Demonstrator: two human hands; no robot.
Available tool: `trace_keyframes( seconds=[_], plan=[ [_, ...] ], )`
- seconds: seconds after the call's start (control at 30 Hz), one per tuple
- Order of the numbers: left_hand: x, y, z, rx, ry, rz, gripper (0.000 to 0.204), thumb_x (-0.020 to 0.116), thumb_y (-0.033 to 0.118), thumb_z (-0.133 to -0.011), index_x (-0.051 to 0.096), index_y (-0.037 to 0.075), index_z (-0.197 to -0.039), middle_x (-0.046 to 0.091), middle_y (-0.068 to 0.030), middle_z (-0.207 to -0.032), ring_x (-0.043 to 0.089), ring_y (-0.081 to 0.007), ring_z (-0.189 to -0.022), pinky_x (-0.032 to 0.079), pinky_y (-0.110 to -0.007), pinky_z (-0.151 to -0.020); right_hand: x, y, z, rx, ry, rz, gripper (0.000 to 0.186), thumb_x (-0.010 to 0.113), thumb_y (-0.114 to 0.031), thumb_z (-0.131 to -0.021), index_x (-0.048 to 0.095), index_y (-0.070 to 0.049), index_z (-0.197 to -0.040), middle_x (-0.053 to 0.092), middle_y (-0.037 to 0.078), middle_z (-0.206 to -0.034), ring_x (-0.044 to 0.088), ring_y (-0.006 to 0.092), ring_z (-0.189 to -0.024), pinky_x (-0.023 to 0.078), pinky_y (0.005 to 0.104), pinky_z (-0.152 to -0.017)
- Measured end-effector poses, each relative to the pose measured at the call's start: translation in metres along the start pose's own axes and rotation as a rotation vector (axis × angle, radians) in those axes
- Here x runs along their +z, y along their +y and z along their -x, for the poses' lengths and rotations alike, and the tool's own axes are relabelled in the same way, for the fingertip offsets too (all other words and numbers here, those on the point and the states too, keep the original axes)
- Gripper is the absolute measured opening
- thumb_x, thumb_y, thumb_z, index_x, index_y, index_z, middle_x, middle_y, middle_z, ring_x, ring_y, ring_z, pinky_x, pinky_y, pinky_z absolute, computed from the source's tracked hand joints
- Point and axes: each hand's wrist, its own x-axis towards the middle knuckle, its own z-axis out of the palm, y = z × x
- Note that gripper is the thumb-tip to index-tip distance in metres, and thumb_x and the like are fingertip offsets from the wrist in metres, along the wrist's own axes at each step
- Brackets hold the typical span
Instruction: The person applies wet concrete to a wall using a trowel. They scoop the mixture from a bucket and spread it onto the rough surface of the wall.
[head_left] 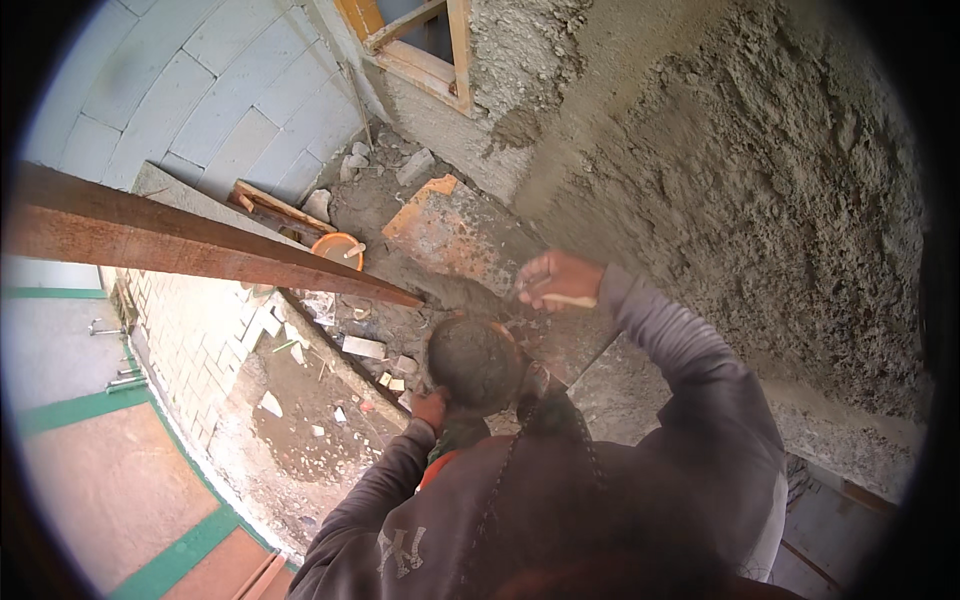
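Note:
A round bucket [474, 362] filled with grey wet mortar stands in front of me, its rim partly caked. My left hand [428, 408] is closed on the bucket's near left rim. Beyond the bucket to the right, my right hand [558, 280] is raised and closed around the pale handle of a trowel [570, 300]. Motion blurs its blade, which hardly shows against the grey behind. A mortar-smeared orange board [450, 235] lies on the ground past both hands. On the right rises a wall [760, 200] covered in rough, wet-looking plaster.
A long wooden beam [200, 235] slants in from the left, ending near the bucket. Behind it sits an orange pail [338, 248]. Broken blocks [364, 347] and rubble litter the ground. A white block wall [220, 90] and a wooden window frame [425, 65] stand at the back.

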Motion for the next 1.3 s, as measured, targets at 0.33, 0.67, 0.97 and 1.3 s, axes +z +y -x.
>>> trace_keyframes(
  seconds=[0.33,0.67,0.97,1.3],
  plan=[
    [-0.074,-0.039,-0.080,0.109,-0.049,-0.040,0.023,0.068,0.007,-0.085,0.063,-0.002,-0.106,0.063,-0.0021,-0.071,0.055,-0.0123,-0.056,0.044,-0.034,-0.050,-0.091,-0.170,0.051,-0.292,0.941,0.111,0.021,0.071,-0.023,-0.100,0.069,-0.003,-0.099,0.062,0.001,-0.074,0.054,0.0079,-0.054,0.042,0.0248,-0.045],
    [-0.041,0.039,-0.084,0.251,-0.277,-0.320,0.019,0.067,0.005,-0.085,0.065,-0.003,-0.101,0.067,-0.0078,-0.081,0.062,-0.0175,-0.064,0.052,-0.033,-0.056,0.066,0.005,0.067,-0.047,0.743,0.694,0.033,0.069,-0.027,-0.096,0.070,0.000,-0.114,0.073,0.020,-0.099,0.072,0.0323,-0.092,0.056,0.0412,-0.084],
    [0.019,0.140,-0.006,0.127,-0.318,-0.046,0.023,0.066,0.010,-0.089,0.062,-0.002,-0.108,0.066,-0.0097,-0.089,0.066,-0.0219,-0.069,0.056,-0.039,-0.051,0.178,0.083,-0.034,0.300,0.567,0.494,0.035,0.071,-0.032,-0.091,0.074,-0.002,-0.111,0.074,0.020,-0.113,0.070,0.0399,-0.108,0.056,0.0510,-0.090],
    [-0.063,0.065,-0.092,0.744,-0.410,-0.945,0.064,0.096,0.030,-0.064,0.064,0.014,-0.117,0.072,-0.0081,-0.103,0.071,-0.0345,-0.097,0.052,-0.046,-0.086,0.137,-0.012,0.051,-0.097,0.488,0.513,0.054,0.075,-0.039,-0.093,0.067,0.000,-0.130,0.076,0.018,-0.110,0.073,0.0343,-0.101,0.056,0.0430,-0.093]
  ],
)
